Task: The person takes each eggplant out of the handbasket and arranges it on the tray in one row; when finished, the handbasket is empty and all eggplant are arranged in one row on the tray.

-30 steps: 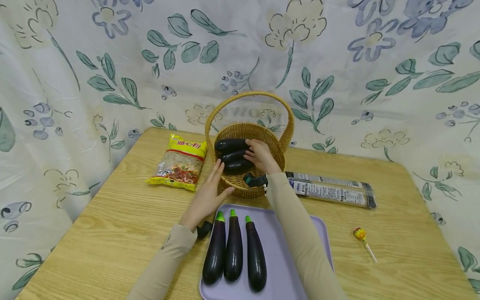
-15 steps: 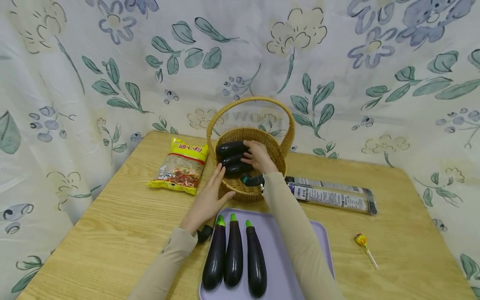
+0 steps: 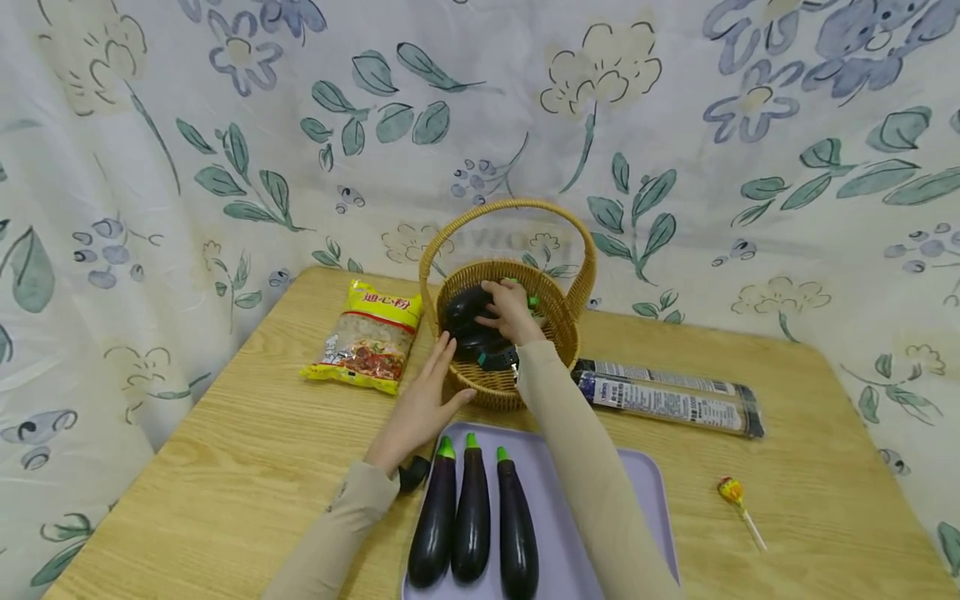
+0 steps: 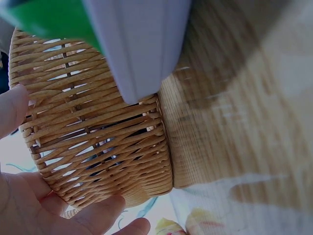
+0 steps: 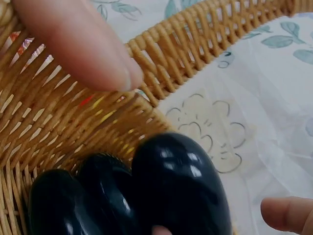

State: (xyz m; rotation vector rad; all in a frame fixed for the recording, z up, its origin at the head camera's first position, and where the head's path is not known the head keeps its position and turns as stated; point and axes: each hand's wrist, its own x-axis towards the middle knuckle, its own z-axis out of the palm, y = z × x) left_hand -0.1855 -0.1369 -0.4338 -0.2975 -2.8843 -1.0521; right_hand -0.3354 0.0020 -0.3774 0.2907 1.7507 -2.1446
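Three eggplants [image 3: 471,517] lie stems-away on a lilac tray [image 3: 558,550] nearest the person, whose left hand [image 3: 420,408] rests, fingers extended and holding nothing, against a wicker basket [image 3: 504,392]. The right hand [image 3: 513,315] reaches inside, over the basketed eggplants [image 3: 463,308]; whether its fingers grasp one or merely touch cannot be told. Arranging or lifting these appears to be the step in hand; the next move likely calls for a sure hold, basket steadied. The right-wrist view separates three rounded ends; only the head view shows green stems. Floral cloth [image 3: 525,50] hangs behind.
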